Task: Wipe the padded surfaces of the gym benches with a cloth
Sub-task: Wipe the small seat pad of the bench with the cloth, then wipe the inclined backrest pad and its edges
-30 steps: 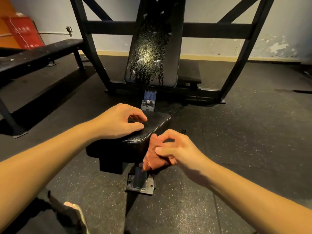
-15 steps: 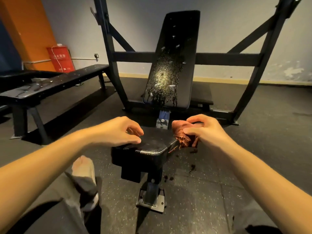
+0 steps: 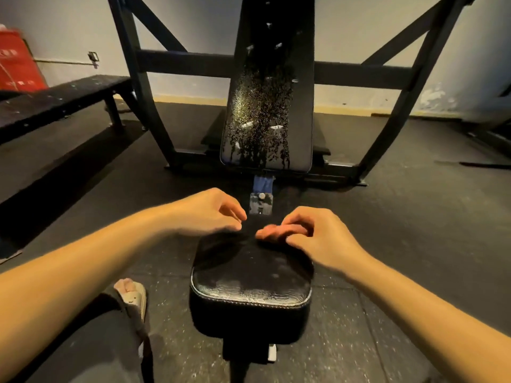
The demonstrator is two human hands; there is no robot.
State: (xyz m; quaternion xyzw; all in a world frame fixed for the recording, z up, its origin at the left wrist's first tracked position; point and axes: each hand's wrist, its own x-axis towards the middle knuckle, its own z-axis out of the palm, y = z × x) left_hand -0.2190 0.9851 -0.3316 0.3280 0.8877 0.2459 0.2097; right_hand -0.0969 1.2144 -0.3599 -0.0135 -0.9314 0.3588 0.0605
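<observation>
Looking down from the head, we see our left hand (image 3: 210, 214) just over the far left corner of the bench's black seat pad (image 3: 251, 275), its fingers loosely bent and holding nothing. Our right hand (image 3: 320, 239) is at the far end of the pad, its fingers curled on the little red cloth (image 3: 269, 232), which looks blurry. Behind stands the tall back pad (image 3: 269, 106), speckled with shiny drops. A flat bench (image 3: 55, 98) sits well apart on the left.

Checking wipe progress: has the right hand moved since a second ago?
Yes. The right hand, holding the cloth, went from the near right side of the seat pad onto its far end, toward the backrest.
</observation>
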